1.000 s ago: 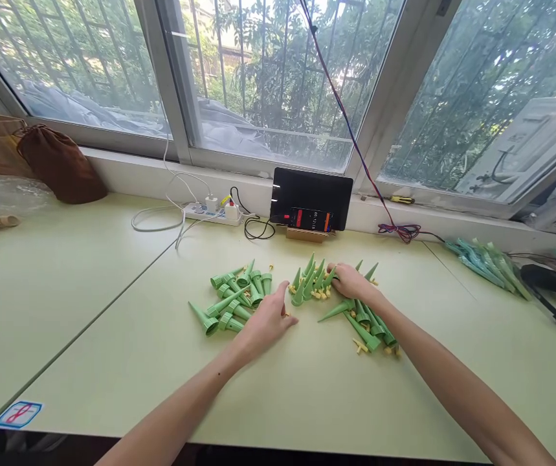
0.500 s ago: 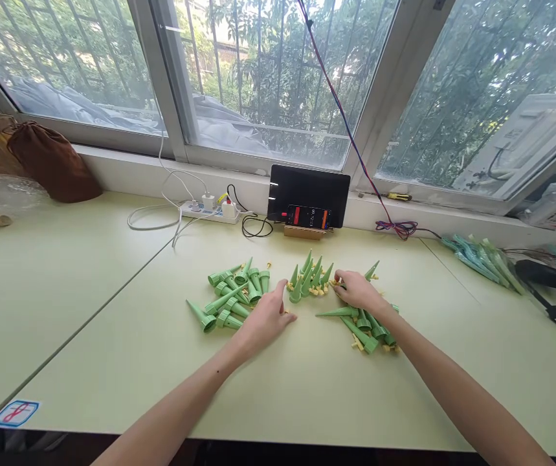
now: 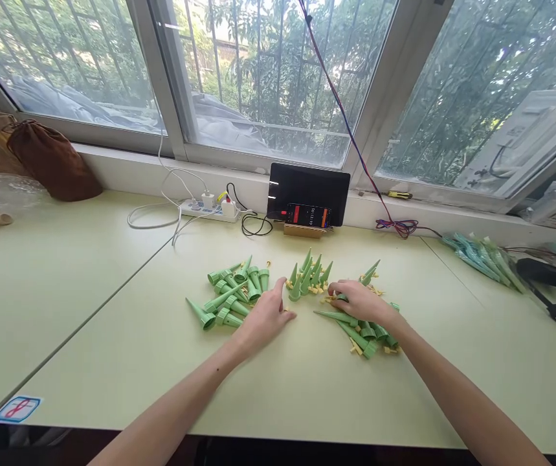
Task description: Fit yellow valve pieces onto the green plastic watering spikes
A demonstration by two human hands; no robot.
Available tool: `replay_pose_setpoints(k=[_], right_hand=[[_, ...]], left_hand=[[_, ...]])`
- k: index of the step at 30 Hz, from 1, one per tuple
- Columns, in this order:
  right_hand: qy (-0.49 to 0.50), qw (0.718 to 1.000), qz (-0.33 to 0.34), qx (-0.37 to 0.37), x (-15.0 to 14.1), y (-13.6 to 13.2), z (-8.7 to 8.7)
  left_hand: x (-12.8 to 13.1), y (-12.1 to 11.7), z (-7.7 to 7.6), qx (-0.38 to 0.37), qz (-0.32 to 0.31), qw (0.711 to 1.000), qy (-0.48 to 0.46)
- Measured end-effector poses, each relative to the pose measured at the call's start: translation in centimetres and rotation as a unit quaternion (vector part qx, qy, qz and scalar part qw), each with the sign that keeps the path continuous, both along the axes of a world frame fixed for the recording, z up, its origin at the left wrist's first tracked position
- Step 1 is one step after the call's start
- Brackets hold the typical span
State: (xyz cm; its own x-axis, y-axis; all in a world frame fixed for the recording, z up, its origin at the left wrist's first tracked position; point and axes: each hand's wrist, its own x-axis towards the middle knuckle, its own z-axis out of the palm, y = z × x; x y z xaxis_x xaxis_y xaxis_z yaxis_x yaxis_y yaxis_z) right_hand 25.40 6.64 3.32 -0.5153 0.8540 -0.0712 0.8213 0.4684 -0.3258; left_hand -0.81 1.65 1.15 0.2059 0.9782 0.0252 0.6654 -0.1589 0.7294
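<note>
My left hand (image 3: 266, 318) rests on the table, thumb and index finger spread apart, beside a pile of hollow green plastic cone spikes (image 3: 232, 289). Between my hands, several green spikes (image 3: 305, 278) stand upright, points up, with small yellow plastic pieces on them. My right hand (image 3: 362, 301) is curled at the right of this upright group. Yellow bits (image 3: 328, 299) and a bit of green show at its fingertips; what the fingers grip is mostly hidden. Just below this hand lies another heap of green spikes (image 3: 362, 338) with yellow pieces among them.
A phone (image 3: 308, 215) showing a timer leans on a black tablet (image 3: 307, 188) at the back. Left of it lies a power strip (image 3: 210, 210) with cables. Bagged green and blue items (image 3: 481, 259) lie at the right; a brown drawstring bag (image 3: 54, 162) stands far left.
My right hand has moved slightly toward me and left, with its fingers curled lower beside the upright spikes. My left hand has stayed in place.
</note>
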Motion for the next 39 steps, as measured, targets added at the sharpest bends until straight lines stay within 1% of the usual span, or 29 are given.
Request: replay_pose_setpoints(k=[7,11,14,18,20,22,26,28,30,34,36,39], right_hand=[[0.057,0.998,0.010,-0.003,-1.1,-1.8,-0.6],[0.099,0.995,0.012,-0.004,-1.5,-2.6,-0.2],[0.130,0.991,-0.003,-0.021,-1.5,-3.2,0.6],[0.151,0.988,-0.024,-0.034,-1.4,-3.8,1.2],[0.163,0.985,-0.034,-0.033,-1.4,-4.0,1.1],[0.172,0.984,-0.035,-0.030,-1.5,-4.1,0.7],[0.193,0.981,-0.023,-0.013,-1.8,-4.3,-0.4],[0.213,0.977,-0.022,0.013,-1.9,-4.6,-0.9],[0.242,0.969,-0.015,0.056,-2.1,-5.0,-1.3],[0.305,0.942,0.040,0.135,-3.3,-6.0,-2.3],[0.323,0.932,0.064,0.153,-4.1,-6.5,-2.9],[0.339,0.921,0.085,0.175,-5.0,-6.9,-3.6]], left_hand=[[0.2,-0.2,0.4,-0.010,0.003,1.000,-0.020],[0.0,0.0,0.4,0.002,0.017,1.000,-0.010],[-0.1,0.2,0.4,0.043,0.027,0.999,-0.008],[0.1,0.3,0.3,0.145,0.051,0.987,-0.033],[0.2,0.2,0.2,0.194,0.052,0.978,-0.051],[0.4,0.1,0.0,0.226,0.039,0.971,-0.063],[0.9,-0.4,-0.4,0.246,-0.005,0.967,-0.058],[1.2,-0.7,-0.5,0.235,-0.028,0.970,-0.055],[1.5,-1.0,-0.5,0.203,-0.044,0.976,-0.067],[2.0,-1.5,0.1,0.090,-0.055,0.983,-0.147],[2.2,-1.7,0.5,0.027,-0.079,0.977,-0.194],[2.3,-1.8,0.8,-0.058,-0.123,0.957,-0.256]])
